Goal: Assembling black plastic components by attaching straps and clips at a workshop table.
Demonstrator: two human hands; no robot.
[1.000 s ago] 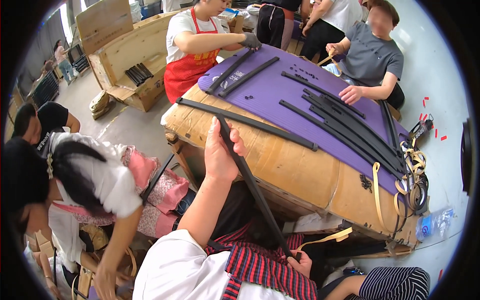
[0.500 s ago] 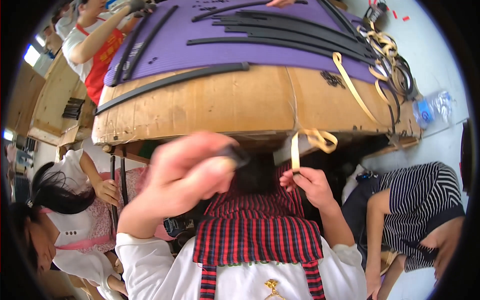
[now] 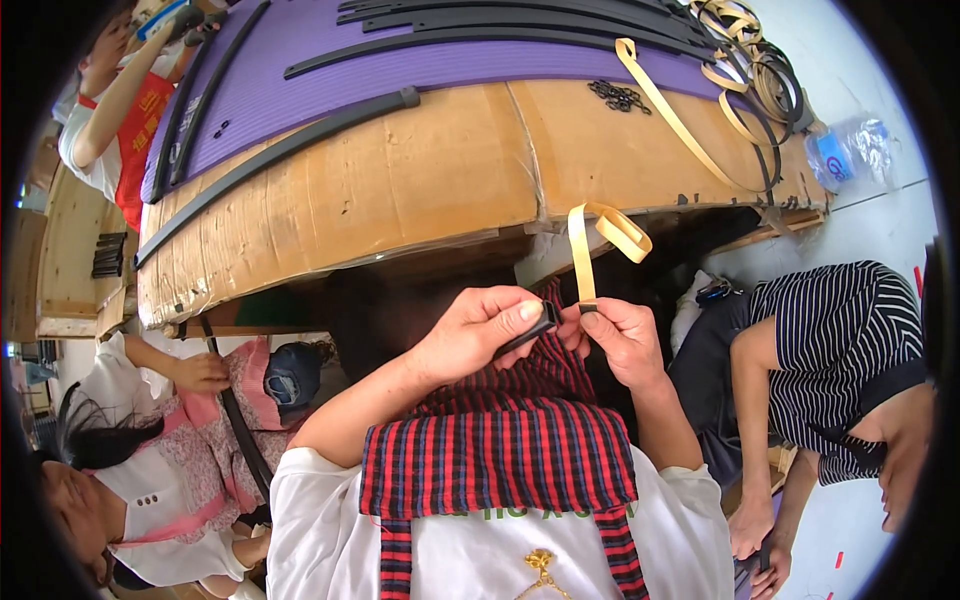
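Note:
My left hand (image 3: 478, 325) is closed around a black strip (image 3: 530, 330), whose squared end points up and right past my thumb. Most of that piece is hidden under my fingers. Just beside it, my right hand (image 3: 628, 342) pinches the end of a beige flat strap (image 3: 580, 255) between thumb and fingers. A small dark band (image 3: 588, 307) sits on the strap at the pinch. From there the strap rises and folds over into a loose loop in front of the table edge. Both hands are in front of my striped apron (image 3: 500, 470), nearly touching.
A cardboard-covered table (image 3: 400, 190) with a purple mat (image 3: 290, 90) bears long black strips (image 3: 480, 38), a pile of small black parts (image 3: 620, 97) and coiled straps (image 3: 775, 85). A plastic bottle (image 3: 850, 155) lies at right. Co-workers are at left, right and far left.
My left hand has moved right with the black strip, close beside my right hand. The right hand keeps its pinch on the strap. The view has shifted, so the table appears higher and further left.

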